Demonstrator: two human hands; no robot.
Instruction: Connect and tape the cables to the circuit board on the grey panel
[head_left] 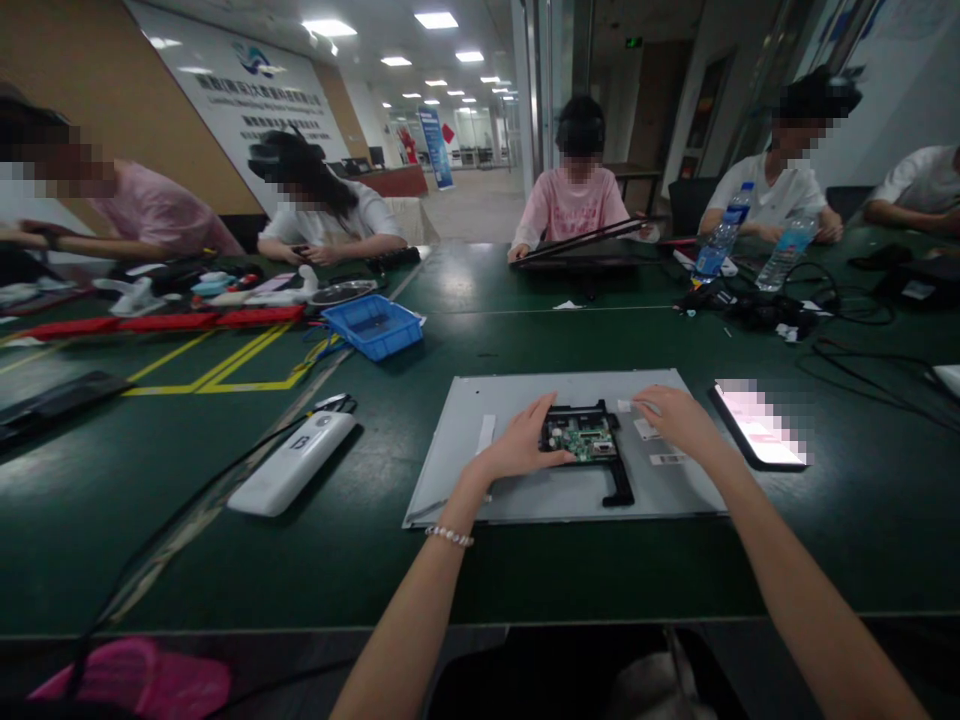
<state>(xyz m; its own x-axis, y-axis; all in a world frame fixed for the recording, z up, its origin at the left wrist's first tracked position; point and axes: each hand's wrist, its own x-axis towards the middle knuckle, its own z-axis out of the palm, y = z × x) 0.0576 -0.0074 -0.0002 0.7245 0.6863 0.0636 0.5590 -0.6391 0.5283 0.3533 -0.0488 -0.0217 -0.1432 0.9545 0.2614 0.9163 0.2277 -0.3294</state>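
Note:
A circuit board sits in a black plastic frame on a flat grey metal panel, which looks like the back of a screen. My left hand grips the left side of the frame, thumb at the near edge and fingers at the far one. To the right of the board, my right hand is over the panel with its fingers loosely bent and apart. Its fingertips are close to a small white label, and nothing shows in them.
Left of the panel lies a white power bank with a cable; a phone lies to the right. Beyond are a blue plastic basket, two water bottles and black cables. Several people sit across the green table.

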